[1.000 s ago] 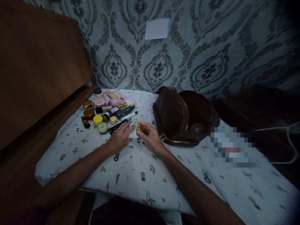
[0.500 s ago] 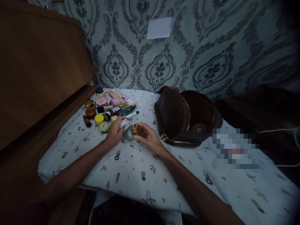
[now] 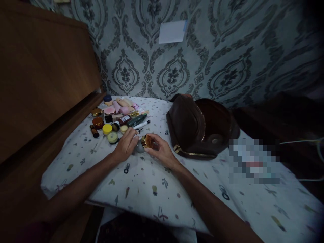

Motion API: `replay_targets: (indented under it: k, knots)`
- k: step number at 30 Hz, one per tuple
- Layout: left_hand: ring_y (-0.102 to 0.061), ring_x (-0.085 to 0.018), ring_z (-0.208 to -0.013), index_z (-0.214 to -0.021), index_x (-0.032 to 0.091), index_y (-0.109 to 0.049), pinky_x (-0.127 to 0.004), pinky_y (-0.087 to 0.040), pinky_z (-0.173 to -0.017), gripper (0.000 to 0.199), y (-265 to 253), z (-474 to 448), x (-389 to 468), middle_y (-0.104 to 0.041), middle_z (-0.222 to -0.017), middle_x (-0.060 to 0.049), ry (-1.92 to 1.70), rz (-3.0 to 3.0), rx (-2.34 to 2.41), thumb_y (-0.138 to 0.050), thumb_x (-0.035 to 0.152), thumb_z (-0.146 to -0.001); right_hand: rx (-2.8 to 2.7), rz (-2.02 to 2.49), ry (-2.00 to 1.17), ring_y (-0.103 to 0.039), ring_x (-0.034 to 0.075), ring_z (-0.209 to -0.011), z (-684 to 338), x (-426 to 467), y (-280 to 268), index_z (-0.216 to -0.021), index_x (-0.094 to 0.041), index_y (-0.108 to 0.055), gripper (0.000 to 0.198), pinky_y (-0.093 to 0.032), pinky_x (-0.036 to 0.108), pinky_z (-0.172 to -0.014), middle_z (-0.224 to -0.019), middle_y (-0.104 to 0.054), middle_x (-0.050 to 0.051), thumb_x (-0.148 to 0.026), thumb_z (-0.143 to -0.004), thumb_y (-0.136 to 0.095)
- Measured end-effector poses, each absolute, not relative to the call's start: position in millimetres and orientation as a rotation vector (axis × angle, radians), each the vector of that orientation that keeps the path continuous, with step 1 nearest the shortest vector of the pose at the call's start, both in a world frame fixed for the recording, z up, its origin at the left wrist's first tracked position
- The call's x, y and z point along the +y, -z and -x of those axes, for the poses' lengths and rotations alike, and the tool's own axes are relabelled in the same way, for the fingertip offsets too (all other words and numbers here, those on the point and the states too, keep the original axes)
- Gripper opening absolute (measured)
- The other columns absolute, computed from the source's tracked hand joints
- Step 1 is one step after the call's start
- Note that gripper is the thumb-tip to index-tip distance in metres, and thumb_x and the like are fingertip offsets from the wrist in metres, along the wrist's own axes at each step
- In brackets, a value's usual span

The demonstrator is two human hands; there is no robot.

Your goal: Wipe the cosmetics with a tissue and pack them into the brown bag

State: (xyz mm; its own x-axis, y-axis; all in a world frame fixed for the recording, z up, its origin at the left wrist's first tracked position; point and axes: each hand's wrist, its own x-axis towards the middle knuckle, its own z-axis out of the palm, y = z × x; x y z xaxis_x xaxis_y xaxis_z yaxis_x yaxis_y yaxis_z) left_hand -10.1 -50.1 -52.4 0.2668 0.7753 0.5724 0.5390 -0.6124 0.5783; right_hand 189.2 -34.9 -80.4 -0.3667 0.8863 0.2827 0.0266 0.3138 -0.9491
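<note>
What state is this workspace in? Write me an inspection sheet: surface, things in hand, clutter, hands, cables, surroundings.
Surface: printed white cloth, lightly creased.
Things in hand: jar with a gold band, tilted.
Clutter: yellow-topped pot, green bottle and other small containers, bunched beyond the left hand; open brown bag to the right; pixelated patch farther right, contents unreadable.
Hands: right hand grips the jar; left hand is close beside it, its hold unclear.
Cables: thin pale cable at far right.
Surroundings: patterned wall behind, wooden cabinet at left.
</note>
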Motion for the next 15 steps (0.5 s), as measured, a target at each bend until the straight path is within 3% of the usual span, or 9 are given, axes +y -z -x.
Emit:
replay_targets:
  k: [3, 8, 15]
  knots:
    - [-0.052, -0.020, -0.085, -0.086, 0.022, -0.049, -0.033, -0.044, -0.079, 0.025, 53.2, 9.2, -49.8, -0.052, -0.087, -0.004, -1.330, -2.233, 1.225, -0.034, 0.033, -0.103, -1.666, 0.838, -1.207, -0.061, 0.022, -0.108, -189.8, -34.0, 82.5, -0.124, -0.026, -0.063, 0.056, -0.054, 0.037, -0.090, -0.117, -0.064, 0.006, -0.038, -0.072, -0.080]
    - [-0.057, -0.022, -0.092, -0.093, 0.021, -0.053, -0.034, -0.046, -0.082, 0.009, 51.8, 8.1, -51.7, -0.059, -0.092, -0.006, -1.366, -2.300, 1.122, -0.047, 0.028, -0.096, -1.682, 0.822, -1.188, -0.060, 0.021, -0.108, -190.6, -34.5, 83.5, -0.129, -0.027, -0.063, 0.058, -0.054, 0.036, -0.091, -0.115, -0.060, 0.006, -0.041, -0.075, -0.079]
    - [-0.059, -0.023, -0.097, -0.097, 0.020, -0.056, -0.036, -0.046, -0.088, 0.009, 48.6, 2.7, -58.0, -0.065, -0.094, -0.007, -1.317, -2.391, 1.056, -0.051, 0.026, -0.095, -1.702, 0.789, -1.112, -0.057, 0.019, -0.101, -192.4, -34.9, 79.6, -0.125, -0.029, -0.069, 0.062, -0.055, 0.034, -0.089, -0.104, -0.053, 0.003, -0.044, -0.068, -0.086]
